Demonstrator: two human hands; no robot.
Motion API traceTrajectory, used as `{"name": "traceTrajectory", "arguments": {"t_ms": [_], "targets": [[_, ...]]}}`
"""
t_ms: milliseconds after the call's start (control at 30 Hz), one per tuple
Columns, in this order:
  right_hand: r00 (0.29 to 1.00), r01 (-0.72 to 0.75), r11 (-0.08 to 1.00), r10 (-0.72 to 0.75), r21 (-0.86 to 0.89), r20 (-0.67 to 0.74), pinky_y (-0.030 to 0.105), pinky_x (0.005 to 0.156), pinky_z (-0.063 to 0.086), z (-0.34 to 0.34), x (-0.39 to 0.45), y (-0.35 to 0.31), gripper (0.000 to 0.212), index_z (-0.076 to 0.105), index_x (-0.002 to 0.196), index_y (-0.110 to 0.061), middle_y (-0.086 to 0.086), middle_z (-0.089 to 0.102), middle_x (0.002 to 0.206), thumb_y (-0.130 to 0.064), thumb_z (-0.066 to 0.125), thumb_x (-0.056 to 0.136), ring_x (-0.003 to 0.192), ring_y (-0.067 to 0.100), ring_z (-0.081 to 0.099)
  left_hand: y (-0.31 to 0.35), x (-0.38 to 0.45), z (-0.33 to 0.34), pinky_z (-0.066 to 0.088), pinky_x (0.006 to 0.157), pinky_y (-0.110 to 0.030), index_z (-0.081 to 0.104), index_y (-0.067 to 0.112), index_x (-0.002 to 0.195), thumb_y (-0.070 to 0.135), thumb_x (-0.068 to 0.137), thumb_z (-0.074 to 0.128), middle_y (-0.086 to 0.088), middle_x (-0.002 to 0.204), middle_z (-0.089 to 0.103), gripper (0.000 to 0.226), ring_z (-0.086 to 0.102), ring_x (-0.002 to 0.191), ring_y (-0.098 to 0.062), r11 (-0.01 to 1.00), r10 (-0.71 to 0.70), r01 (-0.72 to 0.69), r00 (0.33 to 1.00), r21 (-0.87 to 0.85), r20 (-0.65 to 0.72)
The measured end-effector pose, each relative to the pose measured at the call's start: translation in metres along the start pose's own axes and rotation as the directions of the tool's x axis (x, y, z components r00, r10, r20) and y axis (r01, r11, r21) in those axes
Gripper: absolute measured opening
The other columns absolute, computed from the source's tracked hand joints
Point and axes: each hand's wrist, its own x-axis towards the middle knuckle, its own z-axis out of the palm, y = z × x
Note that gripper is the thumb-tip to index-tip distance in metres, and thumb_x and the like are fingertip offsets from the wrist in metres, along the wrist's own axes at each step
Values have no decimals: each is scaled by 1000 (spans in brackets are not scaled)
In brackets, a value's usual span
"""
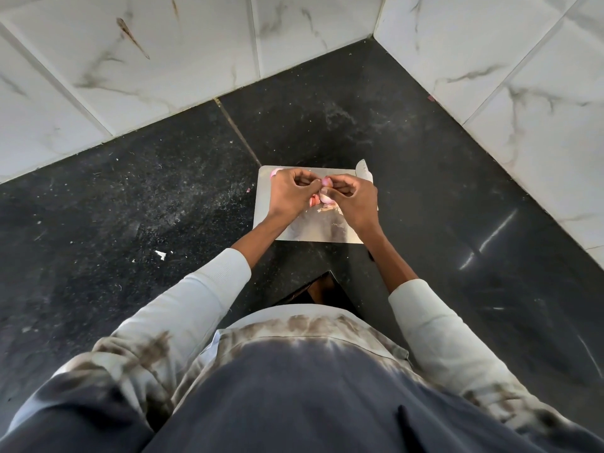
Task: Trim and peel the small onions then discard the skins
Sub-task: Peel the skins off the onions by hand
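**Small onion pinched between 2 hands above a steel board**

While the dark speckled countertop (137,197) fills most of the view, its near edge is hidden behind the person's torso and pale sleeves (202,299), and the white marbled wall tiles (130,60) run off the frame on the left and right. Set in the counter's corner, the shiny metal cutting board (313,228) lies flat, its middle covered by both hands. Only the tip of a knife blade (364,170) shows past the board's far right corner; the rest is behind the right hand, so how it lies cannot be told.

Curled nearly closed, the left hand (289,194) meets the right hand (351,197) fingertip to fingertip above the board. Between them a small onion (326,182) is pinched, pale pink, mostly hidden by the fingers; which hand carries more of it cannot be told. A second pink piece (274,172) peeks out beyond the left hand at the board's far left edge, too covered to identify. Under the hands, pinkish onion pieces (322,200) and thin pale skins (330,209) rest on the board, partly shadowed. A few white scraps (160,255) lie on the counter to the left, well apart from the board.
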Motion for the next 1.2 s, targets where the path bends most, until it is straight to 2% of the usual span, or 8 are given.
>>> {"name": "traceTrajectory", "arguments": {"t_ms": [133, 333, 500, 767, 833, 967, 1100, 1200], "targets": [[999, -43, 998, 41, 48, 33, 28, 96, 62, -3, -1, 1, 28, 79, 120, -17, -4, 81, 110, -25, 82, 93, 101, 10, 77, -2, 3, 2, 68, 82, -33, 83, 6, 103, 17, 93, 83, -7, 93, 82, 15, 80, 83, -19, 998, -54, 55, 998, -40, 14], [991, -133, 978, 126, 160, 51, 23, 91, 62, -4, -3, 0, 36, 75, 127, -12, -3, 80, 114, -24, 80, 94, 103, 11, 78, -7, 5, 7, 66, 92, -44, 81, 7, 112, 18, 95, 81, -10, 103, 82, 21, 81, 93, -26, 970, -190, 194, 981, -143, 43], [984, -167, 975, 156, 146, 81, 34, 101, 61, -5, -1, 1, 40, 72, 131, -13, -1, 78, 122, -23, 81, 94, 110, 14, 76, -7, 5, 4, 65, 95, -43, 80, 8, 114, 17, 97, 79, -9, 106, 81, 20, 80, 96, -23, 973, -182, 184, 983, -137, 25], [992, -90, 994, 84, 64, 94, 33, 100, 61, -7, -6, -5, 34, 75, 126, -14, 0, 78, 118, -26, 80, 95, 106, 13, 75, -7, -1, -4, 62, 99, -31, 80, 13, 120, 23, 99, 77, -2, 117, 80, 24, 75, 107, -15, 994, 67, -71, 996, 86, 54], [993, -75, 995, 69, 64, 92, 31, 99, 61, -7, -7, -6, 33, 76, 127, -14, 0, 78, 118, -26, 79, 95, 107, 13, 74, -7, 0, -3, 62, 95, -26, 81, 13, 116, 23, 97, 79, -1, 113, 80, 21, 75, 103, -14, 982, 111, -117, 993, 146, 45], [993, -97, 995, 95, 30, 74, 35, 100, 61, -7, -8, -3, 34, 76, 127, -15, 0, 77, 121, -25, 80, 94, 109, 15, 73, -10, -1, 3, 52, 77, -4, 81, 13, 106, 15, 97, 77, 1, 103, 79, 10, 69, 87, -9, 946, 108, -104, 994, 307, 4], [990, -122, 992, 122, 6, 67, 43, 98, 62, -10, -11, 4, 35, 76, 125, -16, -1, 78, 117, -27, 82, 92, 106, 16, 74, -20, 0, 15, 62, 90, -28, 81, 11, 115, 14, 105, 66, -7, 110, 81, 18, 75, 94, -19, 917, 12, -48, 995, 395, 94], [990, -131, 991, 131, -2, 61, 44, 97, 62, -11, -12, 8, 37, 76, 125, -16, -2, 79, 114, -27, 84, 91, 103, 15, 75, -19, 0, 22, 51, 75, -19, 78, 8, 111, 18, 111, 56, -12, 107, 79, 24, 71, 87, -21, 902, 17, -91, 984, 421, 178]]}}
